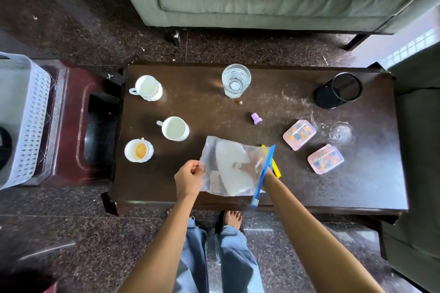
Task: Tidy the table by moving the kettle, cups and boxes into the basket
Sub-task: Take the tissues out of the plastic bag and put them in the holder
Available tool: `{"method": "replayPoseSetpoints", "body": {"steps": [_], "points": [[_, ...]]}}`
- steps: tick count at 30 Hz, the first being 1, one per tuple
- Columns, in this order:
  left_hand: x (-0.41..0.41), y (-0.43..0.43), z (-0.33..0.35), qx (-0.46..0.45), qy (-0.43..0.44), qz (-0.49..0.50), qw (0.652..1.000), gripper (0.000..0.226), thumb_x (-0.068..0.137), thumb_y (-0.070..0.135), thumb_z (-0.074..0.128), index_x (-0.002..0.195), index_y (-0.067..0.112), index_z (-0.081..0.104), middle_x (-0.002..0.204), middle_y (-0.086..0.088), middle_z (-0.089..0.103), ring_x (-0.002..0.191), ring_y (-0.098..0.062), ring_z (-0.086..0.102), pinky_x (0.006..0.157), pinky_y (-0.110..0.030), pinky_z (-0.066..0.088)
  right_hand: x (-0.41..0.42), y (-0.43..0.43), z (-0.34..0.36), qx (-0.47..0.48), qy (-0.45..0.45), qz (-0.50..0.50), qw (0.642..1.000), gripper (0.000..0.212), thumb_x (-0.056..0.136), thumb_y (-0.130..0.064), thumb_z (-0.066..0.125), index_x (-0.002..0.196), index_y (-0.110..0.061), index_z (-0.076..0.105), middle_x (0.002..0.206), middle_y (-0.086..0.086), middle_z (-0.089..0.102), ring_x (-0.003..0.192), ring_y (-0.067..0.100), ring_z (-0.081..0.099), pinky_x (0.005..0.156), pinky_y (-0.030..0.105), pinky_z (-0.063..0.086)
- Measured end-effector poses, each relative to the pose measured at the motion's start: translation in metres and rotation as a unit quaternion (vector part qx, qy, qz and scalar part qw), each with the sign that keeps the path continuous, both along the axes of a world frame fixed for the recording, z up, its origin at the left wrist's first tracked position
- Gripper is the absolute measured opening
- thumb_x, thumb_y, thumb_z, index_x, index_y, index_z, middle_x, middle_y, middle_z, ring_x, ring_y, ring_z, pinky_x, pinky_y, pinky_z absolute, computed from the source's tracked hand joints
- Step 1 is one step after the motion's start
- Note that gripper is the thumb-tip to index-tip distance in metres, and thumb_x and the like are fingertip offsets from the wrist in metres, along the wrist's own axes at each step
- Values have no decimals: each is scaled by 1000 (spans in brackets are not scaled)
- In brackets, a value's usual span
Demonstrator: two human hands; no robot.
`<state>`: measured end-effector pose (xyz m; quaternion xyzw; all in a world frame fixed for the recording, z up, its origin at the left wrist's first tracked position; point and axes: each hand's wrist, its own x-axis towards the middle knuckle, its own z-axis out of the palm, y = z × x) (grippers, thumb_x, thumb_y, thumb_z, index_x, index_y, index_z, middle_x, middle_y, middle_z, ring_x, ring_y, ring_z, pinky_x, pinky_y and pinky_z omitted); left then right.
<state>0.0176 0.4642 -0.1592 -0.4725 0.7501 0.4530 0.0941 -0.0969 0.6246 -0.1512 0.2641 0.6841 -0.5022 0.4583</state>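
Observation:
Both hands hold a clear zip bag (234, 166) with a blue slider above the dark table's (202, 107) near edge. My left hand (189, 178) pinches its left edge. My right hand (267, 172) is mostly hidden behind the bag's right side. Three white cups stand at the table's left: one at the back (147, 88), one in the middle (175, 129), one with brown residue (138, 150). Two pink boxes (299, 134) (325, 159) lie on the right. The white basket (31, 112) sits far left on a stool, with a dark object inside at the frame edge.
A drinking glass (236, 80) stands at the back centre. A black mesh pen holder (338, 93) lies tipped at the back right. A small purple cap (256, 118) and a clear lid (341, 132) rest mid-table. A yellow item (276, 169) peeks from under the bag. A sofa stands beyond.

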Motion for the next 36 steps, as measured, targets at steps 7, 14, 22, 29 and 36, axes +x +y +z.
{"method": "replayPoseSetpoints", "body": {"steps": [7,14,22,29,36], "points": [[-1,6,-5,-5,7,-20,1000,7,88,9,61,88,8,68,82,-2,67,76,-15,61,63,-14,42,13,-20,-15,42,19,82,996,30,75,-7,78,95,-7,55,84,4,52,96,26,53,81,40,54],[0,-8,-1,-75,-16,45,996,13,89,2,53,85,4,65,84,-8,64,76,-24,60,67,-27,43,-6,5,1,60,86,40,994,7,84,-14,69,90,-11,67,93,14,66,82,29,64,73,39,58],[7,-16,2,-114,-41,30,992,13,91,4,52,90,1,65,92,-16,68,82,-28,63,69,-30,47,-26,64,52,98,149,-18,984,38,81,-10,72,115,-2,58,102,13,64,95,34,62,85,50,54],[-5,3,29,-222,-49,-40,973,41,80,19,70,112,4,50,113,-21,55,101,-39,54,85,-45,47,-21,58,94,-68,183,-172,965,17,86,-4,67,94,-18,62,87,-1,69,83,21,64,78,45,55],[-70,25,88,310,117,-16,943,37,92,49,48,103,18,65,98,-1,73,94,-16,69,80,-26,55,-24,19,116,-158,151,-126,968,44,76,-2,76,117,-5,61,106,14,71,93,28,70,75,41,59]]}}
